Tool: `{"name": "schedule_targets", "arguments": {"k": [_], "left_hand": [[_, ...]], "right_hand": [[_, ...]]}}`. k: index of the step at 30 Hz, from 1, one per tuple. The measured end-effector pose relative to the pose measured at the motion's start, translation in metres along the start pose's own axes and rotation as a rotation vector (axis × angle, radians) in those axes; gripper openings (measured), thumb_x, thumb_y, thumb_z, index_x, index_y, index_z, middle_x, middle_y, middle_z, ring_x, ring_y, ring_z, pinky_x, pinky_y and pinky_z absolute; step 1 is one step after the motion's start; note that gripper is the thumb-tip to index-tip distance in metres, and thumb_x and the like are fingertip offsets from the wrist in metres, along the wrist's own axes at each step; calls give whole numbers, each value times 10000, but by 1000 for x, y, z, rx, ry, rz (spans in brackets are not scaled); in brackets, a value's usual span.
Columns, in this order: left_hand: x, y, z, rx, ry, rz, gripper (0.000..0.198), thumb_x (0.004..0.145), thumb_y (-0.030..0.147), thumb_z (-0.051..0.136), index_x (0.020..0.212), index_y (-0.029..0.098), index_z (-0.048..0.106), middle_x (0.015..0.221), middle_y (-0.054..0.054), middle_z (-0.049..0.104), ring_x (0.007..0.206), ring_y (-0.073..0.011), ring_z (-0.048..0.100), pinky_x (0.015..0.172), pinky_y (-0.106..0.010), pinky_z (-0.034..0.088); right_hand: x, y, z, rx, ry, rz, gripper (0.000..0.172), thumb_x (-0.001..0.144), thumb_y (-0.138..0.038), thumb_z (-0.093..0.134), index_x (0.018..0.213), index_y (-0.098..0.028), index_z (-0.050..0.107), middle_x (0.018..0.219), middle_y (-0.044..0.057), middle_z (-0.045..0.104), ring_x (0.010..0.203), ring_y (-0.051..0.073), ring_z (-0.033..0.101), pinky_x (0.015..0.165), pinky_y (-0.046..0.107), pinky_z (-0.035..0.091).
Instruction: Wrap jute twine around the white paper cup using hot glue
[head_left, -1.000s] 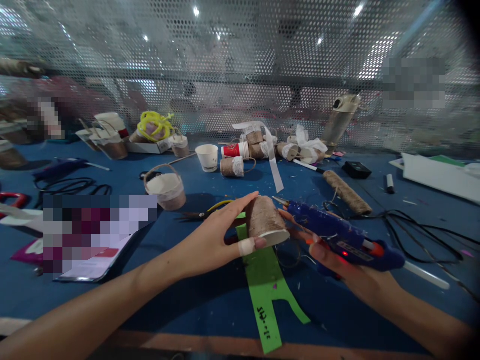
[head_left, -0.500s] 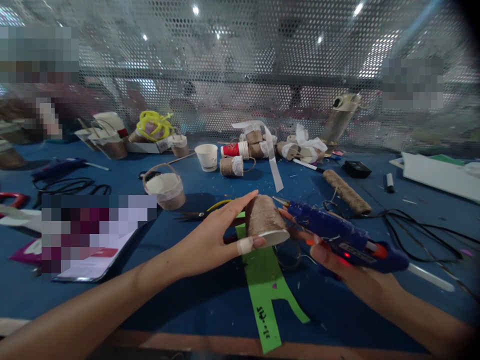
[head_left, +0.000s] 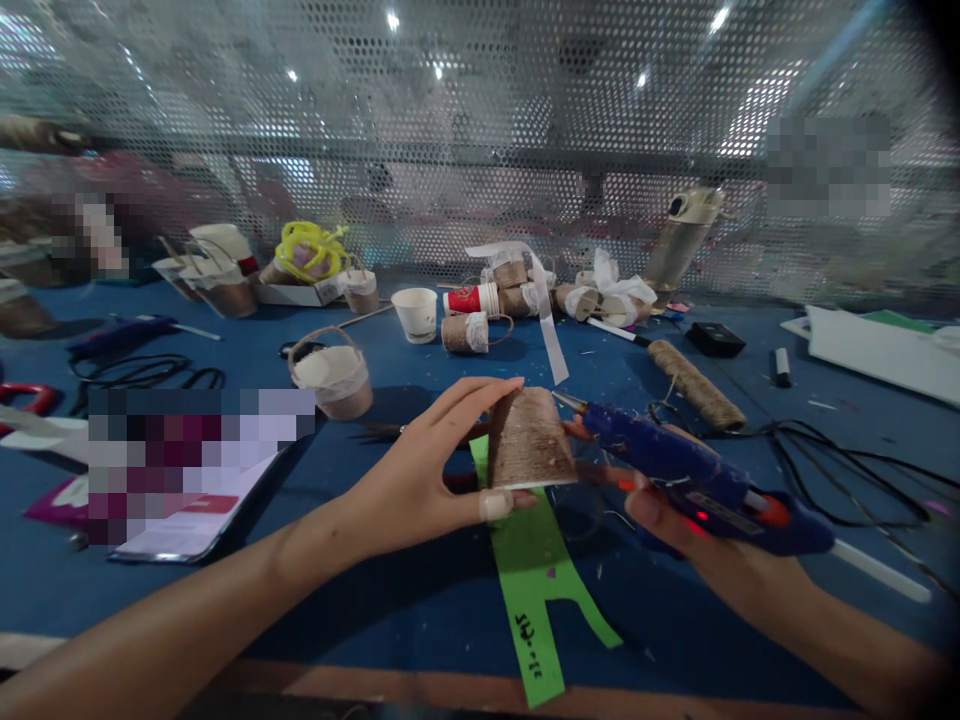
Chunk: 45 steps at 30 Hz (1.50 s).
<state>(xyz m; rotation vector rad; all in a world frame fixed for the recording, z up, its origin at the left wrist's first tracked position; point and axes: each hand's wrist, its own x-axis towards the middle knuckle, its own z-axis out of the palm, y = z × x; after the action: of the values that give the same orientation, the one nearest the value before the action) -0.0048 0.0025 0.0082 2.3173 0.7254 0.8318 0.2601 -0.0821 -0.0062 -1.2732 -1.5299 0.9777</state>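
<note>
Left hand, half-curled, holding inverted cup: visible side twine-wrapped, rim apparently untrimmed. Right hand, wrapped round glue gun.

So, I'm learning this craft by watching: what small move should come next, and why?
Probably squeeze a small dab from the glue gun onto the twine-wrapped cup near its upper edge. The left hand holds the cup narrow end up; the right hand holds the gun, its red light lit, with the nozzle beside that edge. Whether they touch is hard to tell.
</note>
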Motion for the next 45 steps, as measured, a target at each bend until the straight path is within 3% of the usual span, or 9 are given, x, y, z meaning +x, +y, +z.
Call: {"name": "schedule_targets", "arguments": {"k": [3,6,11,17,20,25,28,35,45], "left_hand": [[0,-2,-1,55,52,55,800,831,419,778,1510,318,366,1472,-71,474,1346,-260,527,1123,-367,506],[0,-6,-2,85,86,71,808,845,399,765,1526,333,335,1479,-73,470,1342,-269,526,1106,-391,521],[1,-9,-1,108,134,94,783,840,383,763,1507,311,361,1458,-90,483,1321,-269,535,1018,-374,584],[1,-8,-1,154,221,119,747,822,390,788,1468,293,426,1437,-110,471,1312,-278,540,1022,-398,593],[1,-7,-1,149,240,140,740,823,389,785,1468,293,434,1429,-115,485,1302,-291,546,1034,-432,587],[2,-7,-2,71,275,209,737,834,378,761,1478,304,410,1440,-115,511,1314,-319,545,1083,-525,542],[1,-9,-4,86,307,247,730,821,368,774,1462,298,433,1427,-115,513,1311,-320,542,1078,-540,540],[-1,-8,-10,185,355,311,805,799,403,794,1497,285,413,1417,-123,491,1320,-322,503,1115,-531,502],[0,-2,-11,284,389,390,793,798,423,806,1484,235,456,1356,-134,561,1245,-303,569,1081,-481,532]], "right_hand": [[1,-1,3,-21,111,38,419,803,-486,788,1190,-344,708,1116,19,781,1017,276,746,911,404,638],[3,0,4,18,84,15,360,802,-414,814,1138,-325,718,1028,7,785,933,222,757,853,338,644],[2,-2,4,-40,117,-90,164,803,-289,832,884,-302,690,907,-40,746,829,136,717,724,217,600],[-3,-3,6,-93,105,-239,183,808,-249,815,904,-300,668,858,-49,744,743,128,710,638,205,585],[-2,-6,6,-188,116,-297,143,826,-222,784,890,-283,672,858,-36,738,747,140,700,650,226,576],[7,-5,-1,-178,128,-518,198,845,-81,710,867,-259,626,900,-7,691,927,177,667,815,285,543],[9,0,-7,-158,99,-582,224,832,-36,688,832,-242,599,890,9,659,880,191,645,808,335,512],[4,1,-16,-240,-32,-543,215,801,-63,642,750,-235,523,729,-24,578,597,131,552,525,285,417],[6,1,-16,-413,-12,-526,257,808,-151,653,705,-240,435,647,-50,476,529,117,452,489,280,318]]}}
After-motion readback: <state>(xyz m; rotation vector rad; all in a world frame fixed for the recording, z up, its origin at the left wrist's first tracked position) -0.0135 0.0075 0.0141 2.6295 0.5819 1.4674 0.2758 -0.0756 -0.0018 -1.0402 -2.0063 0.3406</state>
